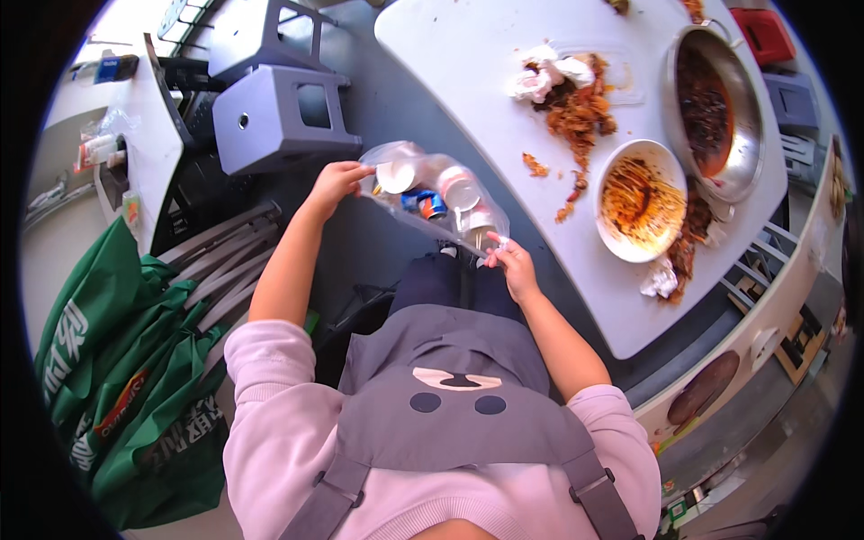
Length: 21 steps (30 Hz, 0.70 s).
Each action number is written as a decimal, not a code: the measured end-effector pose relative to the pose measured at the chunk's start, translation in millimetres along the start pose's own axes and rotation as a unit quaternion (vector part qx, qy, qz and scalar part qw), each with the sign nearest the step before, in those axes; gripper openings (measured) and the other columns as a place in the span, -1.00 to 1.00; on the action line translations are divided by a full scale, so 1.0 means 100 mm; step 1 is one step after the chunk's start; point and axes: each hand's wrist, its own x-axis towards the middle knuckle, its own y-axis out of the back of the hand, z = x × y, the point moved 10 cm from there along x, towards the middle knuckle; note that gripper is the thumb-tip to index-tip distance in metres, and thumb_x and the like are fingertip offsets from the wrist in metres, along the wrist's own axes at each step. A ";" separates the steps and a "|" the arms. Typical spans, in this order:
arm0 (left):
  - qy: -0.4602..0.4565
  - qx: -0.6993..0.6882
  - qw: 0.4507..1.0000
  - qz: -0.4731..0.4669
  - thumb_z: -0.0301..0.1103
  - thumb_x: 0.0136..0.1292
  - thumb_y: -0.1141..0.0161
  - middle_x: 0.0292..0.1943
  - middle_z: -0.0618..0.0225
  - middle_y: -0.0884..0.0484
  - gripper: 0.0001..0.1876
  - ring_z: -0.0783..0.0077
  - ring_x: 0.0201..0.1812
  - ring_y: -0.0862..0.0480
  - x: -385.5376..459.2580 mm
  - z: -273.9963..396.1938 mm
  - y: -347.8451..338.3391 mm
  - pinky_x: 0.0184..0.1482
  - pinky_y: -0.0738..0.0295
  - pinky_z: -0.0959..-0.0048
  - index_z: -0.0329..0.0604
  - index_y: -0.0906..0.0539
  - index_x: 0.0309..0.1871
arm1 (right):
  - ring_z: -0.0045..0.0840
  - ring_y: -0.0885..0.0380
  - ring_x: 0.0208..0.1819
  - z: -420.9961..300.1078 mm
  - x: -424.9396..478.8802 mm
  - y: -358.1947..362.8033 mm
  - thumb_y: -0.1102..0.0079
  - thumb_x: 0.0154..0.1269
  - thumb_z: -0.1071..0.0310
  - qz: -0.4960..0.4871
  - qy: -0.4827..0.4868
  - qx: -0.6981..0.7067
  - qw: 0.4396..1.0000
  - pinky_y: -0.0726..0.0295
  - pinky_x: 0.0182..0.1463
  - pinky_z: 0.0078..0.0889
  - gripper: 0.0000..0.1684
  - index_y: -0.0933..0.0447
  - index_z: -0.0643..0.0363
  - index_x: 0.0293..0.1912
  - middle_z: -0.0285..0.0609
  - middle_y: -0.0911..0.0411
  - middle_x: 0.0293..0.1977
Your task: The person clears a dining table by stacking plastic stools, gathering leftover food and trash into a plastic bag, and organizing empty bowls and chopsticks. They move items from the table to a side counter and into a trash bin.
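Observation:
My left hand (339,185) grips one side of a clear plastic bag's (432,165) rim, and my right hand (509,260) pinches the opposite side. Inside the bag lie a blue drink can (425,204), a white paper cup (396,177) and several other used cups. To the right, a white table (486,81) bears a white bowl (641,202) with red oily residue. Behind it stands a large steel pan (749,142) with dark red sauce. Food scraps (584,115) and crumpled tissues (536,84) lie on the tabletop, beside a clear plastic lid or tray (628,88).
Grey-violet plastic stools (270,128) stand ahead on the left. Green printed fabric (135,405) and folded metal poles (229,263) lie close on my left. A red container (763,34) sits beyond the table, and another table (162,135) stands at far left.

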 end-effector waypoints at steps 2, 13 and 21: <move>0.023 0.071 0.997 -0.009 -0.25 0.17 -0.15 -0.70 0.48 -0.39 -0.76 0.65 -0.64 -0.33 0.47 -0.39 -0.19 -0.55 -0.19 0.63 -0.27 -0.66 -0.33 | -0.66 -0.43 -0.50 0.40 0.29 0.16 0.12 0.26 0.41 0.026 -0.049 0.048 0.997 -0.45 -0.18 -0.59 -0.49 -0.21 0.15 0.23 -0.30 -0.42 -0.55; 0.072 0.003 0.997 -0.033 -0.33 0.17 -0.13 -0.45 0.47 -0.57 -0.70 0.67 -0.53 -0.37 2.18 -1.66 -0.81 -0.47 -0.31 0.63 -0.16 -0.60 -0.02 | -0.46 -0.49 -0.44 1.59 1.65 1.07 0.27 0.37 0.38 0.127 -0.102 0.238 0.958 -0.59 -0.24 -0.18 -0.31 0.27 -0.31 0.35 -0.08 -0.43 -0.33; -0.033 0.344 0.901 0.261 -0.39 0.08 -0.04 -0.12 0.18 -0.56 -0.53 0.19 -0.03 -0.53 2.55 -1.90 -0.63 0.07 -0.31 0.27 -0.07 -0.43 0.14 | -0.41 -0.48 -0.32 1.97 1.85 1.69 0.16 0.31 0.47 0.264 -0.085 0.151 0.949 -0.51 -0.11 -0.27 -0.37 0.11 0.05 0.31 -0.07 -0.46 -0.33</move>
